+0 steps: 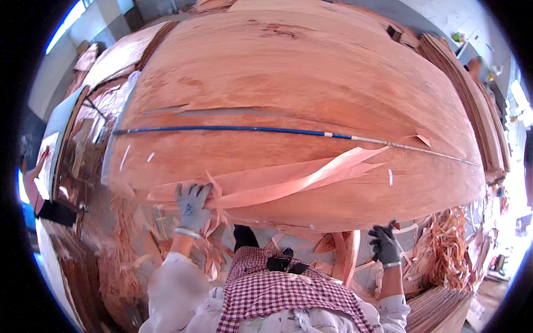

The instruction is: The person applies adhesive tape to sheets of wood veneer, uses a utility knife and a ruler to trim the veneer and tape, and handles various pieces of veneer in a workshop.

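Note:
My left hand (193, 208), in a grey glove, lies on the near edge of a wide veneer sheet (311, 66). Its fingers are stretched and apart, over the left end of a loose, torn veneer strip (283, 186). That strip curls up from the sheet and runs to the right, ending in ragged points. My right hand (385, 244), in a darker grey glove, hangs just off the sheet's near edge at the right. Its fingers are loosely bent and apart, with nothing visible in them. Across the sheet lies a long blue and white rod (261, 129).
Scraps of veneer (449, 244) are heaped below the sheet at the right, with more at the left. Veneer stacks (463, 94) stand along the right side. Another person's arm (34, 188) shows at the far left. A long split crosses the sheet beyond the rod.

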Tool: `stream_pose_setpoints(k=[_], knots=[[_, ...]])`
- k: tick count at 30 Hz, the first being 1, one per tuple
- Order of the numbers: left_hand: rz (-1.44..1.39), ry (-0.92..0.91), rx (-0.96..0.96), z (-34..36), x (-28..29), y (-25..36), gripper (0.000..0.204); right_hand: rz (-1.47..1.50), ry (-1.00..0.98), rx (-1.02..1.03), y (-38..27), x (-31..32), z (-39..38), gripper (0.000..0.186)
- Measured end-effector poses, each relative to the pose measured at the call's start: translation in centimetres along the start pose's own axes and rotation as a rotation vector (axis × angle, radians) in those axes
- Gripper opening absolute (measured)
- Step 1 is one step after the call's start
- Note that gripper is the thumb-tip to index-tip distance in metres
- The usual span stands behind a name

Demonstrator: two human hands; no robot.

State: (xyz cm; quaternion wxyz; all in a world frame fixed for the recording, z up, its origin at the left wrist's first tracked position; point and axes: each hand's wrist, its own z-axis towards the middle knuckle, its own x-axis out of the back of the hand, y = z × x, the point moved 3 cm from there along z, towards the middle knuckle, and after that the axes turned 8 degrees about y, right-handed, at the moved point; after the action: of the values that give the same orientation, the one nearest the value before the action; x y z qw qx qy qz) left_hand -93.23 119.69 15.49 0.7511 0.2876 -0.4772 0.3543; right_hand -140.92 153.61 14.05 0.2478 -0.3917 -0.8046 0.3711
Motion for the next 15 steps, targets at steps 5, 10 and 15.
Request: stream_pose_setpoints(k=[5, 10, 15], knots=[[-0.016, -0.327, -0.178, 5.3, 1.2, -5.6, 0.027, -0.212, -0.222, 0.15, -6.6, -13.2, -3.2, 0.023], [-0.389, -0.595, -0.243, 10.9, 2.1, -8.6, 0.019, -0.297, -0.24, 0.442, -9.6, -21.0, -5.0, 0.025], [-0.93, -0.845, 0.218, 18.0, -0.6, -11.8, 0.028, -0.363, -0.235, 0.503, -13.9, -27.9, -3.8, 0.02]])
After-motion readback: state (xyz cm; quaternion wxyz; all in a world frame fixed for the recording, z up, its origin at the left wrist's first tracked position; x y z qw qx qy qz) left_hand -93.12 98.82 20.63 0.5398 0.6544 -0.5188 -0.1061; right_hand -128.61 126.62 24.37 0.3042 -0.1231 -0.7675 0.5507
